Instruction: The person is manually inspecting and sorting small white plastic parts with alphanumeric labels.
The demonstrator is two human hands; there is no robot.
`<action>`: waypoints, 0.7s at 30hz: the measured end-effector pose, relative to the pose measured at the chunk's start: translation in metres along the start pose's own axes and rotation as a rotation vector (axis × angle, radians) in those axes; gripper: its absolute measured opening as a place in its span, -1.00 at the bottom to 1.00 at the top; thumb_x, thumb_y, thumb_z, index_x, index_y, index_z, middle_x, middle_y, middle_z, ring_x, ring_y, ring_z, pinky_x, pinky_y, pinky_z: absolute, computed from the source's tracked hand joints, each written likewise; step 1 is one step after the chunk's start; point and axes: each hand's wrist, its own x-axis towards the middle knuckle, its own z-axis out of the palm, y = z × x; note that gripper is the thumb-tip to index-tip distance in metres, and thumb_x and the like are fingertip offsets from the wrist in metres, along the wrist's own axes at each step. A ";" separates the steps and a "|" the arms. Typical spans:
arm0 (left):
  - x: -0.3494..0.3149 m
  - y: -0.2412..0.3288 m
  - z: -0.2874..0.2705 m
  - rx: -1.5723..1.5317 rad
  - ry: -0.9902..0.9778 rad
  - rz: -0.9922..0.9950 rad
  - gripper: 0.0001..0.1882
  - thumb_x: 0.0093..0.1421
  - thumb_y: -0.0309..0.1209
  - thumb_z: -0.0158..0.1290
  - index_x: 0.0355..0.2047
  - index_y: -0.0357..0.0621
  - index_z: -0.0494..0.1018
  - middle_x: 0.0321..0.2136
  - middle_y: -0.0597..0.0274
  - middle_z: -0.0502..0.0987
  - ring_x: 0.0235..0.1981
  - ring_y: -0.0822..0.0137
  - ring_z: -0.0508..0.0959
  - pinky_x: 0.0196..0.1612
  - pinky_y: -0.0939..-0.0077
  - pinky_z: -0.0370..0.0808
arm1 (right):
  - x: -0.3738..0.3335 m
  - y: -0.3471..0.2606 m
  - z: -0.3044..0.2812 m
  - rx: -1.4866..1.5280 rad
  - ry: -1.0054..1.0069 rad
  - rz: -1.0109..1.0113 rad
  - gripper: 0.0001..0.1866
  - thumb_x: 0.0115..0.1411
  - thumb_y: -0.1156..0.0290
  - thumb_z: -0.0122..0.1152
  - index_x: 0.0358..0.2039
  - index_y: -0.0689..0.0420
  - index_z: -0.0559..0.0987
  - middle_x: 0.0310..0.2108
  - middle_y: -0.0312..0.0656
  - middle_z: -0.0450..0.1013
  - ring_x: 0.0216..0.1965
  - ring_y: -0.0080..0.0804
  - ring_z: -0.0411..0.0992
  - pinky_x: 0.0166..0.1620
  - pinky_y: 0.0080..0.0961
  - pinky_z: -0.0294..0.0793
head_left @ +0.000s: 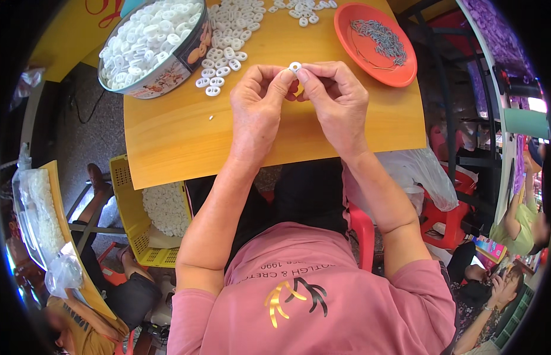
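Observation:
Both thumbs pinch a small white plastic piece with a hole (295, 66) above the wooden table (187, 142). My left hand (259, 106) grips its left side, fingers curled. From the other side my right hand (336, 94) holds it between thumb and fingers. Something reddish shows below the thumbs, too hidden to name. Left of my hands lie many loose white two-holed plastic pieces (213, 91). A round tin (163, 83) beside them is heaped with the same pieces. Off to the right, a red plate (400, 77) carries a pile of small grey metal parts (382, 41).
A tiny white bit (211, 118) lies near the table's left part. Below that edge stands a yellow crate (124, 195) of white pieces. A clear plastic bag (429, 177) and red stools (450, 222) are at the right. Other people sit on both sides.

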 end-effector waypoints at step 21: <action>-0.030 0.014 0.005 -0.248 -0.274 0.110 -0.70 0.43 -0.29 -0.12 -0.08 -0.28 0.46 0.00 0.16 0.45 -0.13 0.50 0.42 -0.14 0.68 0.35 | -0.023 -0.032 0.008 0.903 -0.051 0.455 -0.35 0.25 0.57 0.19 0.27 0.22 0.09 -0.18 -0.21 0.50 -0.39 -0.65 0.40 -0.26 -0.67 0.45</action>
